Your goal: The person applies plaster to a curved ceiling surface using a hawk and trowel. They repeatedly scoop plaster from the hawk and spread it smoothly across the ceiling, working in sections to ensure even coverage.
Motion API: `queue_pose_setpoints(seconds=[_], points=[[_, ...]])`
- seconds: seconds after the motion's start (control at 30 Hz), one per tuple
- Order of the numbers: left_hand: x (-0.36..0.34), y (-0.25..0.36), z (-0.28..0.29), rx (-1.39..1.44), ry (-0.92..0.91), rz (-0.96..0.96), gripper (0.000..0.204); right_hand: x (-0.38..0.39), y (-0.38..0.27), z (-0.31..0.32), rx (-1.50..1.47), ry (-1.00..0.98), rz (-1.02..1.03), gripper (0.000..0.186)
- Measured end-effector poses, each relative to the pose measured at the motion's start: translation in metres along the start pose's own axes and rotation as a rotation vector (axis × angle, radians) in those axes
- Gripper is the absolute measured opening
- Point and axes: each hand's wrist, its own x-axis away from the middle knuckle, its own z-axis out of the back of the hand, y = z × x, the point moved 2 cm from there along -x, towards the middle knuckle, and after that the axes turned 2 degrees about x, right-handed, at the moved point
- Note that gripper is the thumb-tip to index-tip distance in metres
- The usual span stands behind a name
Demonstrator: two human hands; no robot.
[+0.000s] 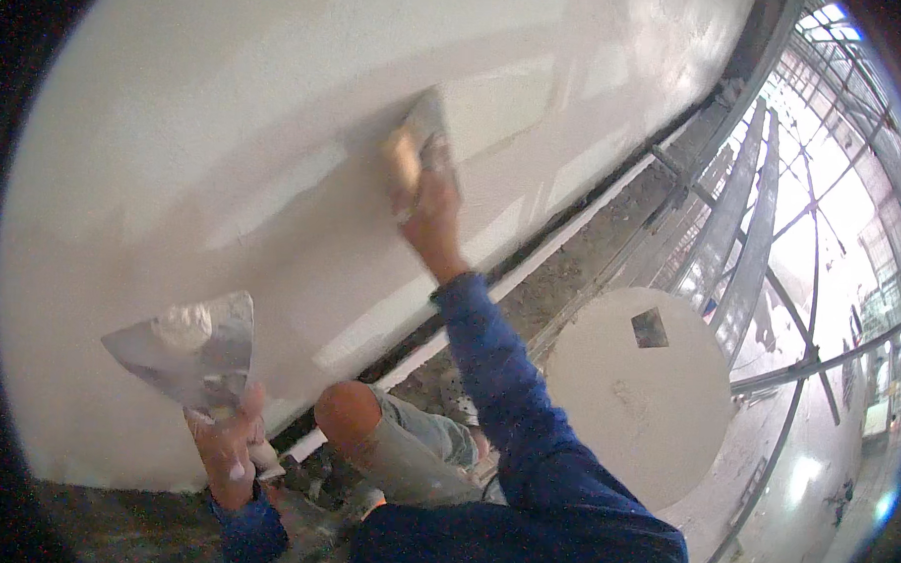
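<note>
My right hand [433, 219] grips a flat finishing trowel [432, 117] by its pale handle, somewhat blurred. The trowel's blade lies against a whitish plastered wall [279, 87]. A paler, freshly coated strip [496, 109] runs to the right from the blade. Lower left, my left hand [228, 450] is closed round the handle of a wide, triangular putty knife [225, 348]. A lump of white filler [184, 326] sits on that blade, which is held in front of the wall. White smears mark my left fingers.
A large round, pale surface [619, 416] with a dark square patch [650, 328] stands right of my right arm. Long planks [736, 217] and scaffold tubes [807, 371] lie beyond it. A dark gap [562, 221] follows the wall's edge. My bent knee [349, 409] is near the wall.
</note>
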Motion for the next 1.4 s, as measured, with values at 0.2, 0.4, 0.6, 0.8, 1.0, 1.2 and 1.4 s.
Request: queue_pose_setpoints(seconds=[0.2,0.4,0.6,0.8,1.0,1.2,1.4], points=[[0.002,0.005,0.034,-0.131,0.131,-0.023,0.051,-0.015,0.008,0.041,-0.345,-0.109,-0.053,0.058],[-0.009,-0.014,0.038,-0.326,0.05,-0.417,0.051,-0.085,0.191,0.069,-0.379,-0.104,-0.442,0.024],[-0.024,-0.003,0.053,-0.118,0.355,-0.052,0.04,-0.08,0.164,0.055,-0.526,-0.254,-0.556,0.028],[-0.019,-0.002,0.107,-0.153,0.152,-0.681,0.035,-0.011,0.062,0.007,-0.115,-0.173,-0.185,0.05],[-0.013,0.0,0.11,-0.192,0.299,-0.65,0.033,0.054,-0.122,-0.032,-0.065,-0.208,-0.351,0.081],[0.003,0.018,0.112,-0.676,0.226,-0.789,0.025,0.077,-0.223,-0.029,-0.23,-0.332,-0.443,0.082],[0.005,-0.001,0.115,-0.49,-0.248,-0.614,0.024,0.1,-0.241,0.039,-0.671,-0.747,-0.66,0.068]])
